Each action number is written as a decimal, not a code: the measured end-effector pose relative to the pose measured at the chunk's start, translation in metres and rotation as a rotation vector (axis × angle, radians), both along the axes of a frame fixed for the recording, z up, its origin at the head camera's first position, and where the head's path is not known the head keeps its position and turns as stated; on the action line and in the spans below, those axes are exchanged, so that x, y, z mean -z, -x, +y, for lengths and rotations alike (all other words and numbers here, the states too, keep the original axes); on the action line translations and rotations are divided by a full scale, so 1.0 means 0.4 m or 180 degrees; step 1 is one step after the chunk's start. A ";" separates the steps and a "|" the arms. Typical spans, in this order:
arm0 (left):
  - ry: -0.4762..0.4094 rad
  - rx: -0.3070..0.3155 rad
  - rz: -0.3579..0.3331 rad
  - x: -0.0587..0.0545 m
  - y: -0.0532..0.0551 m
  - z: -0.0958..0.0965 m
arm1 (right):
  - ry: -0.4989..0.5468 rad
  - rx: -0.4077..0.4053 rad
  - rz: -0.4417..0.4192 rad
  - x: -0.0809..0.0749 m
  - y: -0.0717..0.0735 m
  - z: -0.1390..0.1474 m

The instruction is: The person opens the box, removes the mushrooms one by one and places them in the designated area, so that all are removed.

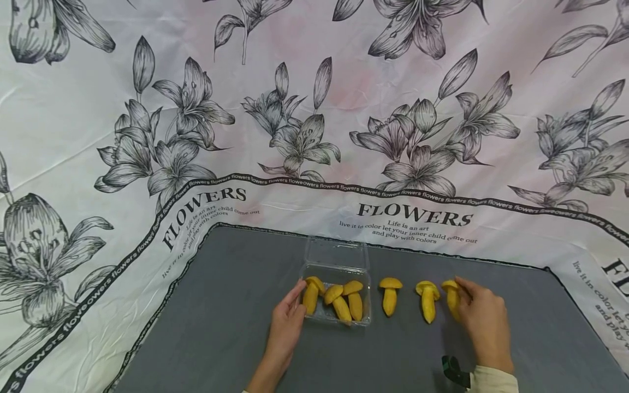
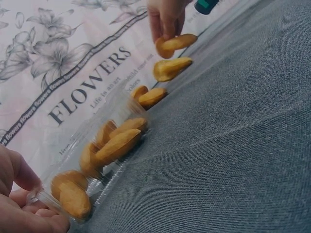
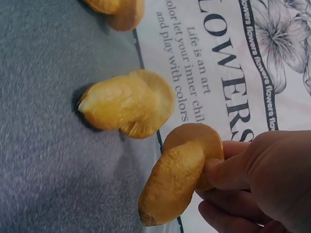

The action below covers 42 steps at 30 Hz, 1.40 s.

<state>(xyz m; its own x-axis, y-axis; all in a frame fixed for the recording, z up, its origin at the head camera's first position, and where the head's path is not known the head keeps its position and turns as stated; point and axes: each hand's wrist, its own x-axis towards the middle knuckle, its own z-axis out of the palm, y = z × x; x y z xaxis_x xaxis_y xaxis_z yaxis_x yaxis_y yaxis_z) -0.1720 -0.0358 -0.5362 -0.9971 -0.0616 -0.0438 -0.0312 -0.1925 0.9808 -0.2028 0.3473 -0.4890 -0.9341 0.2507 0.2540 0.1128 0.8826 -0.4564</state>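
My left hand holds the left wall of a clear plastic box, thumb and fingers pinching its rim in the left wrist view. Inside lie three yellow mushrooms, one mushroom at the left and a crossed pair to the right. The box's lid is flipped back, away from me. With thumb and fingers, my right hand pinches another mushroom by its cap, stem pointing toward me. Two more lie between that hand and the box: a nearer mushroom and a mushroom beside the box.
Dark grey cloth covers the tabletop. Behind and around it hangs a white flower-printed sheet with lettering, meeting the table at its back edge. A dark strap piece with green shows by my right wrist.
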 end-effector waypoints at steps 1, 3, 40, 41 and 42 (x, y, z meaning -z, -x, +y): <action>-0.0001 -0.0004 0.0000 0.001 0.000 0.000 | -0.0013 -0.0003 -0.0017 0.003 0.000 0.003; -0.0008 -0.0009 -0.0001 0.003 0.001 0.000 | -0.0041 -0.0006 -0.0037 0.009 0.001 0.007; -0.0032 0.0003 0.0017 0.007 0.003 -0.001 | -0.0059 0.0078 -0.0343 0.040 0.002 0.050; -0.0031 0.0002 0.0017 0.007 0.003 -0.001 | -0.0053 0.0083 -0.0350 0.038 0.002 0.050; -0.0029 0.0002 0.0019 0.007 0.004 -0.001 | -0.0048 0.0091 -0.0356 0.036 0.001 0.050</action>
<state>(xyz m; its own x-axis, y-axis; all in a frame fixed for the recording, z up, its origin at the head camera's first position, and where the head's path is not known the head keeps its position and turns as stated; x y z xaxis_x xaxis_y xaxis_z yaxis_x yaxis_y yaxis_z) -0.1735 -0.0362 -0.5391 -0.9974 -0.0607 -0.0385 -0.0256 -0.2014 0.9792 -0.2034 0.3674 -0.5036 -0.9494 0.2747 0.1525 0.1876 0.8849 -0.4263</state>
